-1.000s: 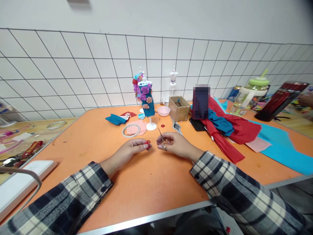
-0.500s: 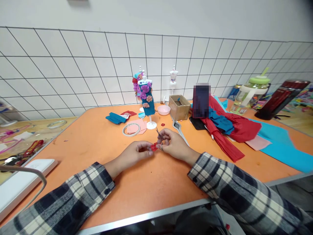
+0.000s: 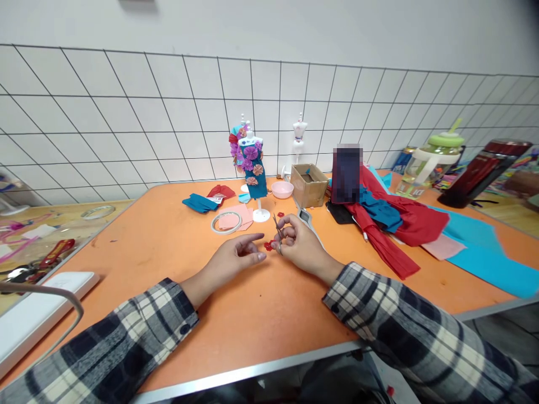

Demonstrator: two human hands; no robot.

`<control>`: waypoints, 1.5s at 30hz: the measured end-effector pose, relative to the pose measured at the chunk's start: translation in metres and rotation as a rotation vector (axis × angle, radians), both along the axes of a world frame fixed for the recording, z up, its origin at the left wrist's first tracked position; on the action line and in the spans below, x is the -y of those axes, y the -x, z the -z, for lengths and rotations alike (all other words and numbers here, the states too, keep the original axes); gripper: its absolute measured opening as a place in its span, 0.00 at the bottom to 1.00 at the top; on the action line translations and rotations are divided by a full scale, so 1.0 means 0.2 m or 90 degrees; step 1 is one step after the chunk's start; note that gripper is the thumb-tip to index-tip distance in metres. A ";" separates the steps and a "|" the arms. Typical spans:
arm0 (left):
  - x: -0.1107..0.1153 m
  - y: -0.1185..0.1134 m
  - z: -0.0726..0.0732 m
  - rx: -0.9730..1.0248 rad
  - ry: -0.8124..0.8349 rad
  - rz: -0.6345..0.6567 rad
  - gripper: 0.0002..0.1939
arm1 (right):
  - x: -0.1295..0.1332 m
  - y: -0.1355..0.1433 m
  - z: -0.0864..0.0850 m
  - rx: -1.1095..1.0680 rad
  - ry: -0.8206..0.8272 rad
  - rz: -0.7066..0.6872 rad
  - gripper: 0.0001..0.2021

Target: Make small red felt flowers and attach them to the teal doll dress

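A small red paper flower (image 3: 268, 246) is pinched at the fingertips of my right hand (image 3: 301, 244). The same hand carries small scissors (image 3: 277, 224), their blades pointing up. Just left of the flower is my left hand (image 3: 233, 258), thumb and fingers apart, holding nothing. Behind them a small white dress form (image 3: 254, 168) stands upright in a teal wrap with purple and peach flowers. Another red piece (image 3: 281, 214) lies on the orange table (image 3: 236, 336) near its base.
Tape roll (image 3: 214, 223) and pink paper lie behind my left hand. A pink bowl (image 3: 282, 189), cardboard box (image 3: 309, 193) and phone (image 3: 346, 174) stand farther back. Red fabric (image 3: 393, 249) and bottles are right; a white power bank (image 3: 80, 283) is left.
My left hand has let go of the red flower and opened, moving slightly left. My right hand has lifted a little with the flower and scissors.
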State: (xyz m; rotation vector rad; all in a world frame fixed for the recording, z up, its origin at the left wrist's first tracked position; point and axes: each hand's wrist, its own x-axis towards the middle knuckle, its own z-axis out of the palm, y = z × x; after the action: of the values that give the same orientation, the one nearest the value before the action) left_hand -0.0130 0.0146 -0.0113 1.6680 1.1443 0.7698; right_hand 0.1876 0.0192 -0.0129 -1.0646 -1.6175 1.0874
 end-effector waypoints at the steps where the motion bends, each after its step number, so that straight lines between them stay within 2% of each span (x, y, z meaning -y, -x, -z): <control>1: 0.00 0.00 0.00 0.015 0.004 -0.006 0.27 | 0.00 0.00 0.00 -0.005 0.005 0.005 0.18; 4: 0.02 -0.03 -0.02 0.034 0.004 -0.023 0.19 | 0.01 0.02 0.01 -0.015 0.028 0.005 0.18; 6: 0.04 -0.05 -0.04 0.027 -0.006 -0.054 0.17 | 0.01 0.03 0.01 -0.016 0.032 -0.003 0.17; 11: 0.05 -0.04 -0.05 0.046 0.005 -0.057 0.14 | 0.03 0.03 -0.03 -0.018 -0.042 -0.029 0.16; 15: 0.04 -0.02 -0.04 0.075 0.039 -0.041 0.14 | 0.04 0.03 -0.05 -0.036 -0.055 -0.081 0.17; 25: 0.03 0.00 -0.02 0.033 0.054 -0.019 0.15 | 0.02 0.02 0.01 -0.015 -0.020 -0.100 0.21; 38: 0.02 0.02 -0.04 0.089 0.094 0.007 0.13 | 0.03 0.00 -0.05 0.150 -0.133 -0.047 0.25; 40: 0.02 0.02 -0.04 0.102 0.101 0.009 0.13 | 0.02 -0.01 -0.04 0.180 -0.133 -0.002 0.22; 43: 0.03 0.02 -0.05 0.119 0.115 0.013 0.13 | -0.02 -0.05 -0.04 0.288 -0.113 0.094 0.12; 45: 0.03 0.02 -0.05 0.123 0.116 0.008 0.13 | -0.03 -0.08 -0.04 0.342 -0.102 0.119 0.12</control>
State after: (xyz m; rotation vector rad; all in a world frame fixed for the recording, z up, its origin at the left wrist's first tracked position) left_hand -0.0170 0.0093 -0.0021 1.4171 1.0344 0.7769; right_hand 0.2029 0.0254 -0.0049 -1.4459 -1.9312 0.5599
